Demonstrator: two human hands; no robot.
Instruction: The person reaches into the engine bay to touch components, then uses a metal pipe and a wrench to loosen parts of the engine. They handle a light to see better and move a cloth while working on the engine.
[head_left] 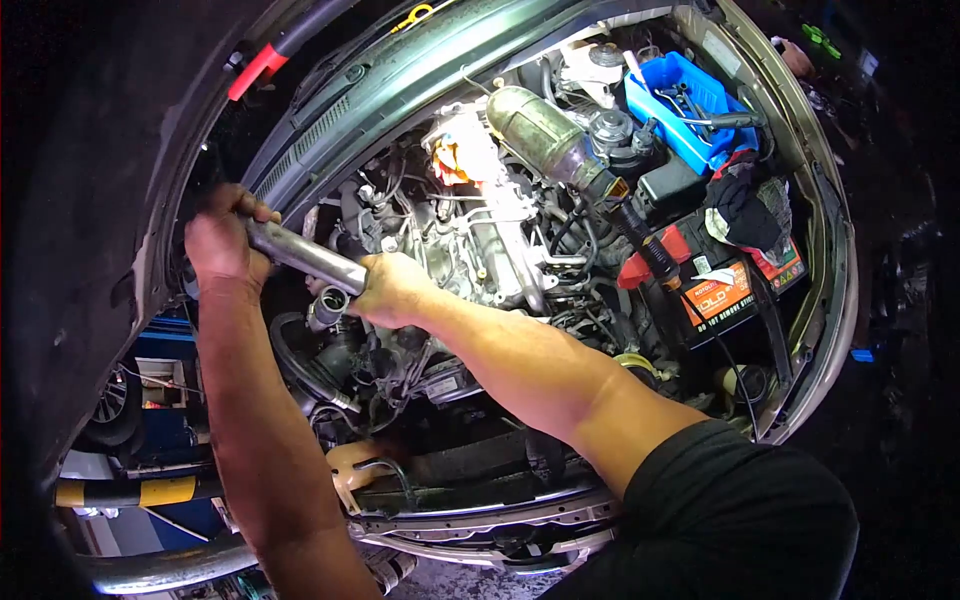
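A bare metal tube (pixel 318 262) slants across the left side of the engine bay. Its far-left end is gripped by my left hand (pixel 225 235), which is slightly blurred, fingers wrapped round it. Lower on the same tube, my right hand (pixel 393 290) is closed at its other end, and the fingers there are partly hidden. Just below the tube, near my right hand, is a round open metal pipe end (pixel 328 308). Under both arms lies the exposed engine (pixel 480 235), with hoses and metal lines.
A caged work lamp (pixel 540 130) lights the engine. At the upper right sits a blue tray (pixel 668 75) with tools, near dark cloths (pixel 745 212) and a battery (pixel 725 300). An orange rag (pixel 455 165) rests on the engine. The raised hood (pixel 85 240) borders the left.
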